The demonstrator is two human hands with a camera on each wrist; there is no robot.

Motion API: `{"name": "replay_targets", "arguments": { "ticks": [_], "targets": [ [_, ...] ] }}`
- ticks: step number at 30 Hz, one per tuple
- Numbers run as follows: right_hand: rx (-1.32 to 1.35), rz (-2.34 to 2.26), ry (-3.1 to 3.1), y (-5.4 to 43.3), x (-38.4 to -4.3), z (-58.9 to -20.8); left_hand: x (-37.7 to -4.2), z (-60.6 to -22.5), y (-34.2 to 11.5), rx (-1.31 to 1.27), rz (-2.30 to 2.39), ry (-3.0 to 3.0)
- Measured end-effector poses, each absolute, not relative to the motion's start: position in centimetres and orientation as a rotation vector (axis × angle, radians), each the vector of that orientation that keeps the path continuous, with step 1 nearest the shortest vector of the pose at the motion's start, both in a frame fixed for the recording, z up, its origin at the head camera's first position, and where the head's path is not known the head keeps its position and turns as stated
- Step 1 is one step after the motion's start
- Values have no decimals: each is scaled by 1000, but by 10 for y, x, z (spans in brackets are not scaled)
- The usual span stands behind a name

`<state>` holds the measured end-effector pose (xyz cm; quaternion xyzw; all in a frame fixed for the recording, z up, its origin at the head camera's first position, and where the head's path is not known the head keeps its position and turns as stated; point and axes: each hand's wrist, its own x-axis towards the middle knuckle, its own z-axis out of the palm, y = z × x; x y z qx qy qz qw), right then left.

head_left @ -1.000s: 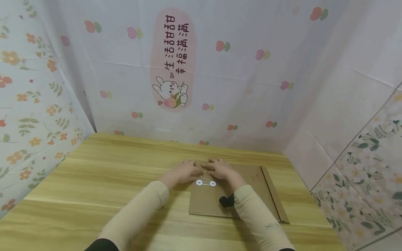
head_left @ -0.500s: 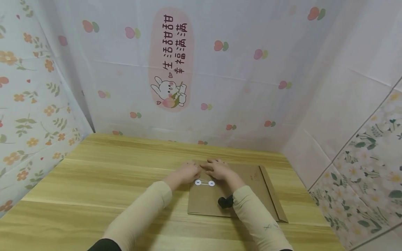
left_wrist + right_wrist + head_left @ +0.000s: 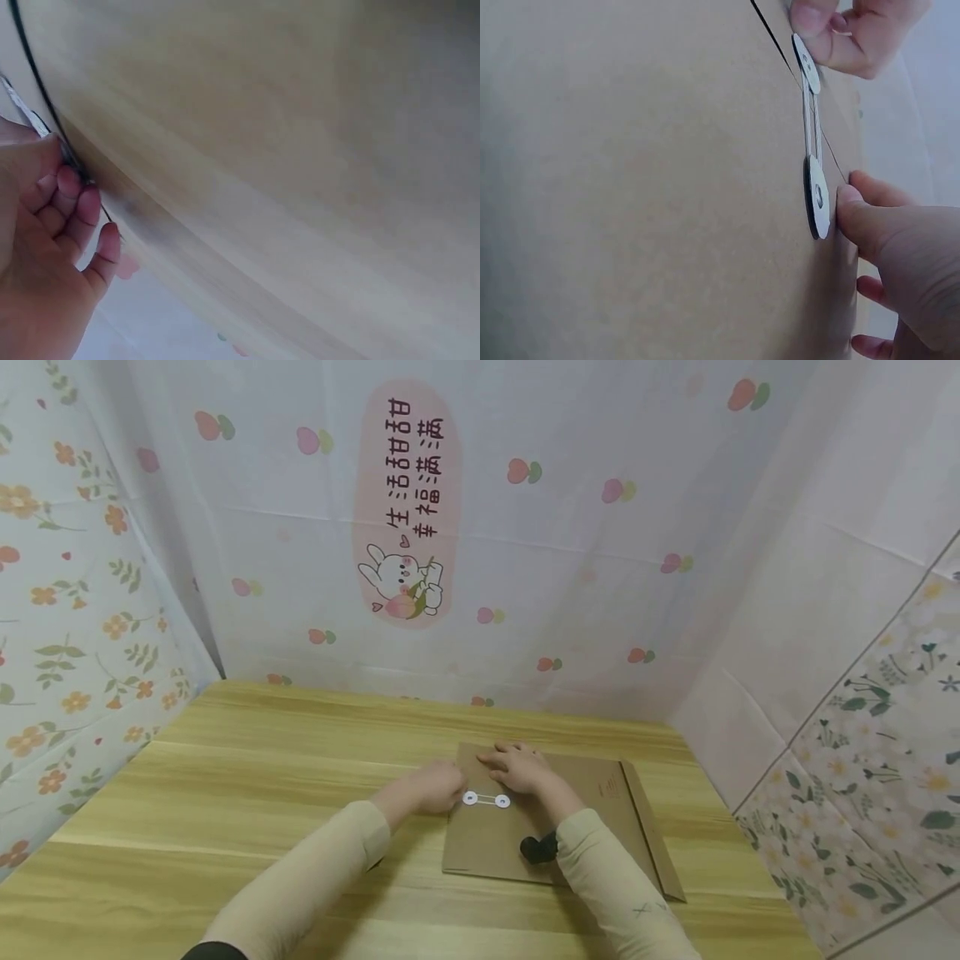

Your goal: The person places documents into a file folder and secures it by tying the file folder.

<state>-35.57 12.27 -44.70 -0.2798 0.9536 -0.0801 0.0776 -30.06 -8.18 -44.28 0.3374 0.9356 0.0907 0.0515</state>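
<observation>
A brown kraft paper document envelope (image 3: 495,843) lies flat on the table. White string (image 3: 808,120) runs between its two white button discs, the left disc (image 3: 470,797) and the right disc (image 3: 502,801). My left hand (image 3: 437,785) is at the envelope's left edge, close beside the left disc. Its thumb and fingers are curled together in a pinch on the string's loose end, which is mostly hidden by them. My right hand (image 3: 521,770) rests on the envelope beyond the right disc, its fingers loosely spread, thumb and index near the flap line in the right wrist view.
The wood-grain table (image 3: 262,777) extends left of the envelope. Behind it hangs a patterned curtain (image 3: 585,568), with a floral sheet (image 3: 97,610) at the left. A black strap end (image 3: 536,849) at my right wrist overlaps the envelope.
My left hand has drawn away from the right hand, moving left and toward me to the envelope's left edge. The loose string seen between the hands earlier is now out of sight. My right hand stays put.
</observation>
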Motion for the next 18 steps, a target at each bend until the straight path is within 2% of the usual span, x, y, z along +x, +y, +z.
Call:
{"name": "replay_targets", "arguments": {
  "ticks": [9, 18],
  "targets": [
    [-807, -222, 2871, 120, -353, -448, -285, -442, -89, 1008, 679, 2650],
    [-817, -271, 2860, 122, -353, -447, -296, -447, -115, 922, 1066, 2525]
  ]
}}
